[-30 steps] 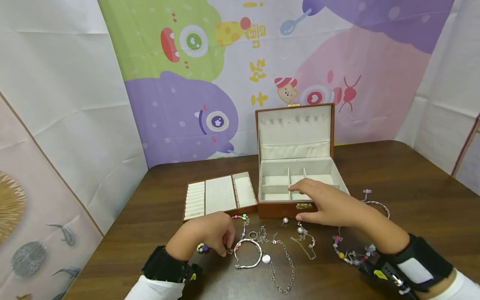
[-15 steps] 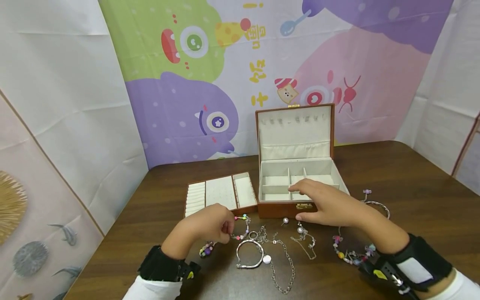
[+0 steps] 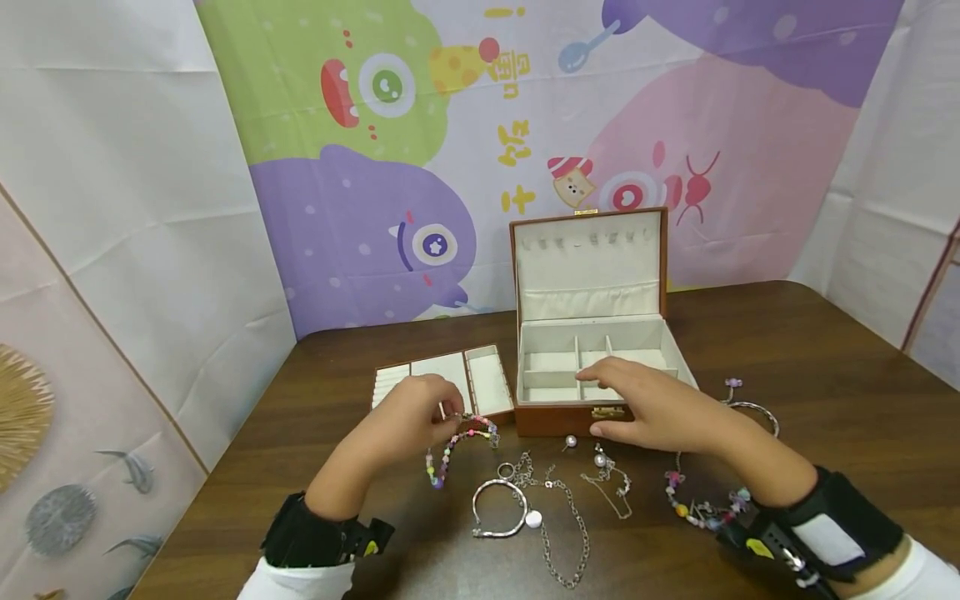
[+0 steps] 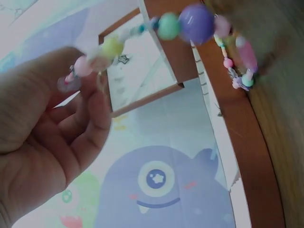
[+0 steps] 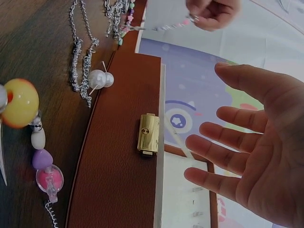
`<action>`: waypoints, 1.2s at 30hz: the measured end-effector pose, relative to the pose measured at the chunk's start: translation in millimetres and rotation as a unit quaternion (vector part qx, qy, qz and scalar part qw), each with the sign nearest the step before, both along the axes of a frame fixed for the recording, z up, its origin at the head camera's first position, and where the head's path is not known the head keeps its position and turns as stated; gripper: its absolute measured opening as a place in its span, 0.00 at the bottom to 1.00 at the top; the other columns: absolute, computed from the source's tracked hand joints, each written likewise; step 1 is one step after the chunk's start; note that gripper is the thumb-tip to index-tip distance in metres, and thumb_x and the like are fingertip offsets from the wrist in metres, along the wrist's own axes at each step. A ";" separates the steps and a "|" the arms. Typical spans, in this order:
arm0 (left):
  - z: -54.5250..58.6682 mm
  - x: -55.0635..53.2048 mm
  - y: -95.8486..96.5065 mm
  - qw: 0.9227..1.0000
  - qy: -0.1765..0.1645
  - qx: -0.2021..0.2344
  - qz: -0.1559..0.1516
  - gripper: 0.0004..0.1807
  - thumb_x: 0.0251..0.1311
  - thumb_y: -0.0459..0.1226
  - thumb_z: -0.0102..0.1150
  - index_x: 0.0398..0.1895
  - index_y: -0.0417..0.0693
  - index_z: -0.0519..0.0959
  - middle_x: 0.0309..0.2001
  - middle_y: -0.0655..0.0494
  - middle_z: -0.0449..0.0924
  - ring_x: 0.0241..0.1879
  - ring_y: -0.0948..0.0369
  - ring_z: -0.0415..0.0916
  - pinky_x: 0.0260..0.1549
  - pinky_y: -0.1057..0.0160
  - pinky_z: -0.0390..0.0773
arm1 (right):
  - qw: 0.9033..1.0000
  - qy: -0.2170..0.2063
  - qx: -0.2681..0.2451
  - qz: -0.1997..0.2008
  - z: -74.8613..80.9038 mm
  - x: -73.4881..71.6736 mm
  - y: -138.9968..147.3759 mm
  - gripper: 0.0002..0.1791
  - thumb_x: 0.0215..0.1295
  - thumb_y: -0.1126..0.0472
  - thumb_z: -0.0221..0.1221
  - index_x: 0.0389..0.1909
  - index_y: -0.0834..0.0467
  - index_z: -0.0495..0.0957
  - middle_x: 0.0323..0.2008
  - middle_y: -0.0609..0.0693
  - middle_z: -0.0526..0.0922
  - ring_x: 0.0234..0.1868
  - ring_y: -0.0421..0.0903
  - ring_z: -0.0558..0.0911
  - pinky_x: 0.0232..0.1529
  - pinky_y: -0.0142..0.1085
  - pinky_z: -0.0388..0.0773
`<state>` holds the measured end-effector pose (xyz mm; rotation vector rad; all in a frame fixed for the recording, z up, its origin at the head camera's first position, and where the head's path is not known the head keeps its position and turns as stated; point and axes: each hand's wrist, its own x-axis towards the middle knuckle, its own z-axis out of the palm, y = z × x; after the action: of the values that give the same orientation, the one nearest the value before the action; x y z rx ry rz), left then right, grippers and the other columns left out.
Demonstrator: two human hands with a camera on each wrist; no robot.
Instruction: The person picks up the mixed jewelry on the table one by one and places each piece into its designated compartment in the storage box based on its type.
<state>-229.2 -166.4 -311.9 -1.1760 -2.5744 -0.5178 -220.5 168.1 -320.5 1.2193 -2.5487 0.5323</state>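
Observation:
My left hand [image 3: 412, 417] pinches a string of colourful beads [image 3: 448, 454] between thumb and fingers, above the front of the ring tray [image 3: 438, 379]. Part of the string hangs as a loop, and a large purple bead [image 4: 197, 23] shows in the left wrist view. Its other end lies close to the tray's front edge. My right hand [image 3: 652, 408] holds nothing, its fingers spread over the front of the brown jewelry box [image 3: 551, 421]. The lid is up, and the gold clasp [image 5: 148, 134] is under my palm side. My right forearm overlaps the beaded bracelet [image 3: 693, 512].
A silver bangle [image 3: 500, 532], a chain necklace [image 3: 577, 533] and a pearl earring [image 3: 571, 441] lie before the box. A fine chain [image 3: 618, 500] sits near my right thumb. Another bangle [image 3: 765, 414] is right of the box. A printed cloth [image 3: 352, 242] hangs behind the table.
My left hand has risen from the tabletop toward the tray, lifting the string of beads, which moved away from the bangle. My right hand has stayed in place.

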 end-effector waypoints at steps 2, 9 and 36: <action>2.5 1.8 2.5 0.999 0.025 0.020 0.018 0.07 0.47 0.25 0.65 0.25 0.45 0.80 0.25 0.59 0.76 0.23 0.65 0.74 0.25 0.70 0.75 | 1.000 0.000 -0.003 -0.001 0.4 0.2 -0.3 0.30 0.57 0.56 0.69 0.57 0.65 0.73 0.52 0.54 0.78 0.52 0.50 0.78 0.55 0.48 0.74; 7.7 8.3 7.9 0.989 0.107 0.095 0.045 0.06 0.48 0.25 0.67 0.26 0.43 0.80 0.27 0.55 0.78 0.22 0.64 0.76 0.23 0.70 0.77 | 1.000 0.009 -0.013 -0.001 0.7 0.1 -0.7 0.29 0.57 0.56 0.69 0.56 0.65 0.74 0.51 0.53 0.79 0.49 0.49 0.79 0.52 0.48 0.76; 53.4 20.8 63.3 0.942 0.187 0.279 -0.012 0.04 0.51 0.26 0.66 0.30 0.41 0.83 0.21 0.57 0.76 0.25 0.64 0.73 0.24 0.69 0.73 | 0.983 0.079 -0.162 0.020 3.6 3.0 -12.1 0.19 0.55 0.65 0.68 0.49 0.61 0.80 0.45 0.51 0.84 0.49 0.49 0.82 0.51 0.47 0.78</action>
<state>-208.4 -103.0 -258.5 -0.9832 -1.9112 -0.8624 -217.5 156.1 -316.8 1.1466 -2.2037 0.7911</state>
